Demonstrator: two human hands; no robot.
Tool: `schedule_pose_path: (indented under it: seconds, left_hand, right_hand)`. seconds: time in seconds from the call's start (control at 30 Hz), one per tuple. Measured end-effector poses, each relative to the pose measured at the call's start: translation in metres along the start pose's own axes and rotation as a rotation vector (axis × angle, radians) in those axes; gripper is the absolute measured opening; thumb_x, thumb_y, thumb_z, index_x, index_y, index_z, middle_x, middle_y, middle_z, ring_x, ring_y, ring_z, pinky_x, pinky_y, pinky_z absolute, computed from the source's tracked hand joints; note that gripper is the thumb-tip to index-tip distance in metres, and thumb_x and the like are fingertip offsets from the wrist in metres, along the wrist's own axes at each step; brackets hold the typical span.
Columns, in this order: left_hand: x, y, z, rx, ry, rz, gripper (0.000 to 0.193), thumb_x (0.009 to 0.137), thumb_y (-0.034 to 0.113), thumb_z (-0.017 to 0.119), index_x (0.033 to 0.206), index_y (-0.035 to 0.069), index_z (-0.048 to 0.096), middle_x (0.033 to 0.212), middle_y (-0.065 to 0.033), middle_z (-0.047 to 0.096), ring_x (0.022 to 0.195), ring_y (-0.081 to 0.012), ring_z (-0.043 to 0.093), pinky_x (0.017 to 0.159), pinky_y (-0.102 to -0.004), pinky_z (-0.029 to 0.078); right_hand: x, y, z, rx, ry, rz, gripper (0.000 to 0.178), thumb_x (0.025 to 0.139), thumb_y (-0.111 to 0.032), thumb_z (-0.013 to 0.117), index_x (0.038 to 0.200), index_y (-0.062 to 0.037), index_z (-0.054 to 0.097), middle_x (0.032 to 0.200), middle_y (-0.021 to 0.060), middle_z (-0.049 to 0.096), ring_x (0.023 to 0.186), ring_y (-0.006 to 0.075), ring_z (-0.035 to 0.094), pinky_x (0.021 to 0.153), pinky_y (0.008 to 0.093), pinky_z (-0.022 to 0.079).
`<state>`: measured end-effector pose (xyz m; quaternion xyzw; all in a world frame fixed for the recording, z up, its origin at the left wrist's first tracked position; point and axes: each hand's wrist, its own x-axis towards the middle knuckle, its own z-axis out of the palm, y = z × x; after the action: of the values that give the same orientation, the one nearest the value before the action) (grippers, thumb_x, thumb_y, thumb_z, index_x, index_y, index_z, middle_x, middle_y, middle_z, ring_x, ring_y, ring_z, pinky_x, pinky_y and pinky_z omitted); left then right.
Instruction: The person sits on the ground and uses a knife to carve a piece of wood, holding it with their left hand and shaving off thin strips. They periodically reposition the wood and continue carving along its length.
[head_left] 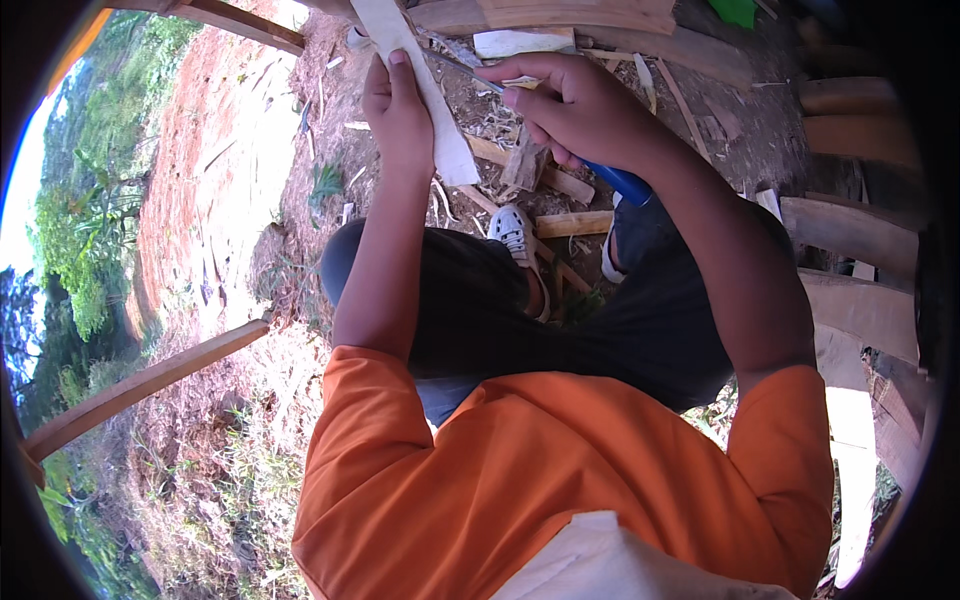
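A long, flat strip of pale wood [440, 130] slants from the top edge down toward my knees. My left hand [398, 115] is closed on it, the thumb lying along its face. My right hand [570, 105] grips a knife, whose blue handle [618, 182] sticks out below the fist. Its thin metal blade [462, 68] points left, toward the strip's right edge. From here I cannot tell whether the blade touches the wood.
Wood offcuts [565, 182] and shavings litter the dirt around my shoes [513, 232]. Stacked boards [850, 225] stand at the right, with more planks [680, 50] at the top. A wooden rail [150, 385] crosses the left side, before a reddish slope [220, 150].
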<state>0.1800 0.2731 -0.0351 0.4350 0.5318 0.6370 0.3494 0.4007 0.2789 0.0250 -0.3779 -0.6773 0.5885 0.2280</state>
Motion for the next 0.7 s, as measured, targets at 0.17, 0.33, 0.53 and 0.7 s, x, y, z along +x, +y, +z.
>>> schedule_pose_path:
  seconds: [0.17, 0.33, 0.53, 0.7]
  left_hand:
    - [-0.003, -0.005, 0.001, -0.019, -0.024, -0.080, 0.029, 0.111, 0.030, 0.045, 0.108, 0.006, 0.061, 0.075, -0.0005, 0.060, 0.060, -0.0074, 0.054, 0.054, -0.0241, 0.044]
    - [-0.008, 0.000, 0.006, -0.096, -0.046, -0.172, 0.035, 0.112, 0.028, 0.046, 0.125, 0.001, 0.064, 0.092, 0.0015, 0.067, 0.076, -0.0035, 0.056, 0.067, -0.0216, 0.045]
    - [-0.007, 0.011, 0.015, -0.092, -0.052, -0.230, 0.035, 0.112, 0.031, 0.045, 0.116, 0.003, 0.065, 0.079, 0.0019, 0.063, 0.064, -0.0047, 0.056, 0.056, -0.0224, 0.045]
    - [-0.005, 0.013, 0.012, -0.118, -0.048, -0.226, 0.034, 0.112, 0.032, 0.044, 0.108, 0.005, 0.065, 0.069, -0.0005, 0.060, 0.054, -0.0080, 0.056, 0.048, -0.0235, 0.044]
  right_hand:
    - [0.000, 0.001, 0.001, -0.014, 0.021, -0.010, 0.037, 0.107, -0.019, 0.055, 0.144, -0.0131, 0.060, 0.065, -0.0009, 0.056, 0.047, 0.0053, 0.053, 0.045, 0.0237, 0.046]
    - [0.001, 0.007, 0.006, -0.006, 0.056, -0.008, 0.037, 0.107, -0.019, 0.055, 0.143, -0.0127, 0.061, 0.065, -0.0012, 0.057, 0.047, 0.0049, 0.053, 0.046, 0.0241, 0.046]
    - [0.013, 0.021, 0.017, -0.100, 0.249, -0.221, 0.036, 0.106, -0.019, 0.057, 0.141, -0.0140, 0.063, 0.064, -0.0019, 0.057, 0.048, 0.0044, 0.053, 0.047, 0.0242, 0.046]
    - [0.013, 0.021, 0.016, -0.160, 0.301, -0.210, 0.030, 0.099, -0.019, 0.063, 0.127, -0.0127, 0.072, 0.067, 0.0080, 0.066, 0.057, 0.0120, 0.060, 0.059, 0.0329, 0.049]
